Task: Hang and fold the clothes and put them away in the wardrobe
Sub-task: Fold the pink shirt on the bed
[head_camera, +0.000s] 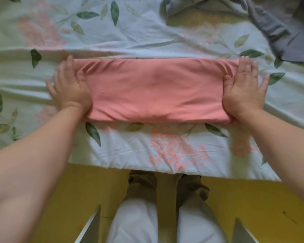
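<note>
Head view, folding stage. At far left, the floral bedsheet [25, 95] covers the bed and serves as the work surface. The left hand [68, 88] lies flat, palm down, at the left end of the pink garment [154, 90]. Its fingers are straight and spread over the sheet just beside the fabric, its thumb rests on the fabric's edge, and it grips nothing. At centre, the garment lies on the sheet near the bed's front edge, folded into a long horizontal band of what look like several layers, with faint gathers running in from both ends. The right hand [244, 88] mirrors the left at the opposite end, flat and spread, heel and thumb on the cloth, fingers partly on the sheet; it too holds nothing. At upper right, a grey garment [279, 23] lies crumpled and unfolded, well apart from the pink one. Handling, as a judgement: the pink fabric looks like thin, soft jersey, light and limp, so it would sag and shed its folds if lifted by one corner. The soundest holds are the two short ends, pinching all layers together, or flat hands slid beneath, for the next fold or the carry to the wardrobe
</note>
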### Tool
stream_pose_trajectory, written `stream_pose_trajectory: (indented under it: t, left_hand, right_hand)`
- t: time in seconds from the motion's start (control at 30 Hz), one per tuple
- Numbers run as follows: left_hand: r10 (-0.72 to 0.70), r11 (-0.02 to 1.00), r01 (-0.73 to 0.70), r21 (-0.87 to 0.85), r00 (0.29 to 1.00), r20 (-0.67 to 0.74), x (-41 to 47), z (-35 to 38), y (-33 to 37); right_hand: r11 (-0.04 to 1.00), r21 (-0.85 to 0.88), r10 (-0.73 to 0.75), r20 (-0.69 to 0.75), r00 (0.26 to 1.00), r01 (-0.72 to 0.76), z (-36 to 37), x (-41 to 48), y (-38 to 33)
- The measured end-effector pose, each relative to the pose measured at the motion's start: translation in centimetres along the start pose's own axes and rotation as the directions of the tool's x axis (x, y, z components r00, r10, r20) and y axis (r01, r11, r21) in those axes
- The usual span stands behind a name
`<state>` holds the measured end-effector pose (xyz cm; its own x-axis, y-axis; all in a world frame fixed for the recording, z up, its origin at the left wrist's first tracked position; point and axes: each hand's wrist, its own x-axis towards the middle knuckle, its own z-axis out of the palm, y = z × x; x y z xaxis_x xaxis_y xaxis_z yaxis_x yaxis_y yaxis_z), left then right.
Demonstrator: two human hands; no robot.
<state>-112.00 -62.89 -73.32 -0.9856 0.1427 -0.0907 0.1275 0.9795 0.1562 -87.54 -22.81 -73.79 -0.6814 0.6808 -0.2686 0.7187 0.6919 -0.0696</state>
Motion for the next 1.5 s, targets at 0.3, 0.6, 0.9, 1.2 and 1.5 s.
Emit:
stream_pose_trajectory:
  t: [0.3, 0.6, 0.9, 1.2, 1.5]
  left_hand:
    - [-0.204, 0.921, 0.247, -0.300, 0.964, 0.168, 2.6, -3.3, 0.1]
    - [-0.364, 0.386, 0.601, -0.700, 0.796, 0.483, 3.6, -4.4, 1.4]
    - [-0.425, 0.650, 0.491, -0.581, 0.868, 0.258, 3.4, -3.4, 1.6]
    - [-0.445, 0.845, 0.439, -0.305, 0.894, 0.055, 3.8, -3.2, -0.6]
    - [-0.543, 0.750, 0.572, -0.331, 0.819, 0.186, 3.1, -4.0, 1.7]
  right_hand:
    - [0.802, 0.489, 0.363, 0.055, 0.930, -0.342, -2.7, 1.2, -2.4]
    - [0.545, 0.723, 0.410, 0.212, 0.887, -0.425, -3.7, 2.1, -2.3]
    - [0.677, 0.578, 0.454, 0.161, 0.877, -0.456, -3.1, 1.1, -2.9]
    - [0.771, 0.494, 0.418, 0.082, 0.904, -0.402, -2.0, 1.1, -0.2]
    - [0.775, 0.477, 0.410, 0.118, 0.904, -0.414, -2.9, 0.5, -1.1]
